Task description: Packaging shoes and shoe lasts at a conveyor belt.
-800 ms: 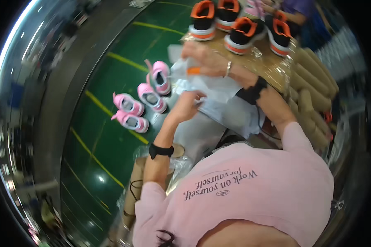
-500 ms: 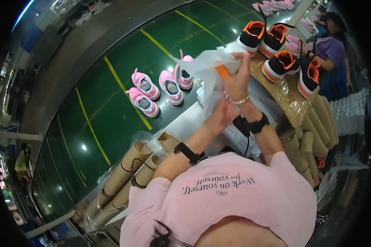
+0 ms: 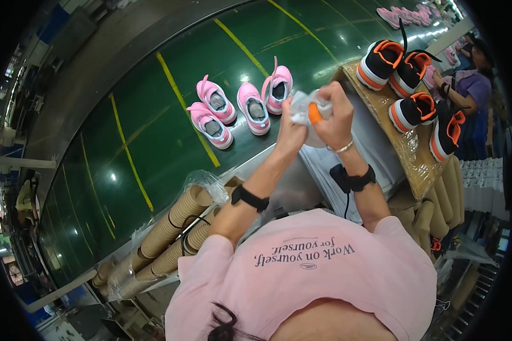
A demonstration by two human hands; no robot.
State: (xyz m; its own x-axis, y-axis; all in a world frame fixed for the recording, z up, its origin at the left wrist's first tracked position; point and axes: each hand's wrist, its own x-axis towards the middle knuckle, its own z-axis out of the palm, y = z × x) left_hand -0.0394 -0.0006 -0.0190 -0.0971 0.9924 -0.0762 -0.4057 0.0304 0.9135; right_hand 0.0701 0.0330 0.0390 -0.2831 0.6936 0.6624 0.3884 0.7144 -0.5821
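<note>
Crumpled white paper [image 3: 308, 108] sits bunched between both hands above the stack of white sheets [image 3: 352, 165]. The left hand [image 3: 290, 133] and right hand [image 3: 337, 113] each close their grip on it, apparently. Pink shoes [image 3: 239, 108] lie beyond the stack.

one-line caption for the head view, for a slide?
Both hands, left hand and right hand, crumple white tissue paper above a green conveyor belt carrying pink shoes.
</note>
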